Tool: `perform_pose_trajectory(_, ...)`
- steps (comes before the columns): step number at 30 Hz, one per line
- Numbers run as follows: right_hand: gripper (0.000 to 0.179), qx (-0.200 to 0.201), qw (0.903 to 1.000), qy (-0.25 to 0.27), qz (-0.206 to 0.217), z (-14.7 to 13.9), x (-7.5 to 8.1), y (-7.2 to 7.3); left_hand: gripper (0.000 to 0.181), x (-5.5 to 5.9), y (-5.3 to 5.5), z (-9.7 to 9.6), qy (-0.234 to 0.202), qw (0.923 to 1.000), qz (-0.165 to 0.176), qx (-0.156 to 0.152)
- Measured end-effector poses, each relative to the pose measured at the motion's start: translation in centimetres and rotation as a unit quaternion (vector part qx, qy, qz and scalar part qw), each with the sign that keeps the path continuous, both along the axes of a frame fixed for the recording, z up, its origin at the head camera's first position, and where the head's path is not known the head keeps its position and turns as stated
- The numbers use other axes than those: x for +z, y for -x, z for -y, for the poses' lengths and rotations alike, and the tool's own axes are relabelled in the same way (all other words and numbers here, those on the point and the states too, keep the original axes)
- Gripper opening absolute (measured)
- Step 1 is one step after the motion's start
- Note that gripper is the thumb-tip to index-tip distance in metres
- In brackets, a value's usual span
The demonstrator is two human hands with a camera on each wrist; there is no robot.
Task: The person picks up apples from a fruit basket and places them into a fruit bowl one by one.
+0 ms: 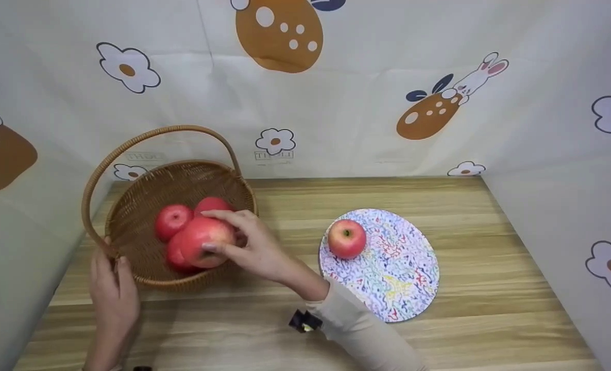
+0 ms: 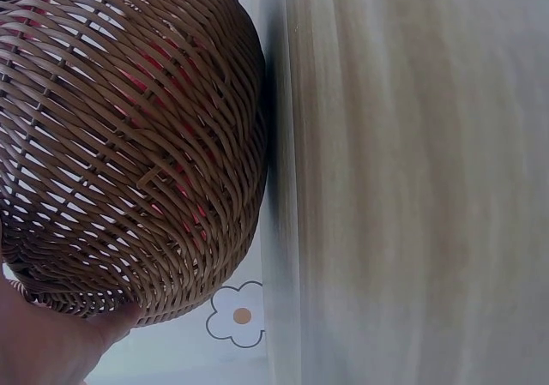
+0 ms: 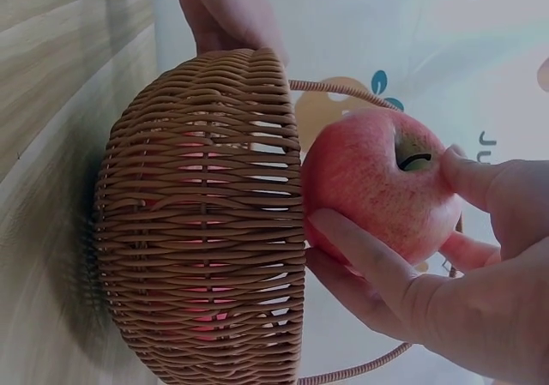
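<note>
Over on the left, the left grip (image 1: 114,293) is pinching the edge of a brown basket (image 1: 143,208), right by the foot of its tall handle (image 1: 182,128). It is probably holding on there so the basket is not tipping or sliding. The basket is sitting on the wooden bench (image 1: 491,309), and its handle is arching high, so it is leaving room for reaching in. Inside, at least three red apples (image 1: 173,222) are resting close together, maybe because the round bottom is making them roll into a bunch.

By the front right of the basket's edge, a big pink-red apple (image 1: 198,241) is showing above the others. The right grip (image 1: 259,252) is holding it, with the thumb pressing one side and the fingers pressing the other, likely because something so round is needing a squeeze from both sides. I am not able to tell if it is touching the apples below.

Farther right, another apple (image 1: 346,239) is sitting on the left part of a round, colourful plate (image 1: 408,247), its stem pointing up, probably resting steady on its bottom.
</note>
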State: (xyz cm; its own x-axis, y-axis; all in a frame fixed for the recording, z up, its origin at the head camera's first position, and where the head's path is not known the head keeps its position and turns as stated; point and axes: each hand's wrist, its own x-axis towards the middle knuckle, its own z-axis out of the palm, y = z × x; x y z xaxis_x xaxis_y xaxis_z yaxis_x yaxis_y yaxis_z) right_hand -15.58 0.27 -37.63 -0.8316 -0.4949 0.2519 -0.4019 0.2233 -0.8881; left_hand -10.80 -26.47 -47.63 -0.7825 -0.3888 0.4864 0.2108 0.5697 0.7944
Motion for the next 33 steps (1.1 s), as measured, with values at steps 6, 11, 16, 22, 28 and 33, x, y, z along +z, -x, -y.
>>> perform_pose_trajectory(6, 0.047, 0.0, 0.9997, 0.022, 0.008, -0.2, -0.4, -0.3, 0.051, 0.0, 0.0, 0.0, 0.006, 1.0, -0.004, 0.003)
perform_pose_trajectory(11, 0.047, 0.004, 0.9993, 0.037, 0.009, -0.4, -0.6, -0.6, 0.05, 0.1, -0.1, 0.0, 0.003, 0.9999, 0.01, 0.004)
perform_pose_trajectory(16, 0.048, 0.009, 0.999, 0.04, 0.019, -0.8, -0.7, -0.9, 0.051, 0.2, -0.1, 0.0, 0.0, 0.9997, 0.023, 0.003)
perform_pose_trajectory(22, 0.048, 0.013, 0.9982, 0.05, 0.031, -1.5, -0.7, -1.2, 0.051, 0.2, 0.0, 0.0, 0.001, 0.9998, 0.021, 0.003)
perform_pose_trajectory(28, 0.05, 0.009, 0.9987, 0.038, 0.033, -2.3, -0.5, -1.6, 0.05, 0.3, -0.1, 0.0, 0.001, 0.9998, 0.018, 0.003)
perform_pose_trajectory(33, 0.05, 0.006, 0.9984, 0.039, 0.04, -2.8, -0.5, -1.8, 0.051, 0.2, -0.1, -0.1, 0.002, 0.9999, 0.015, 0.004)
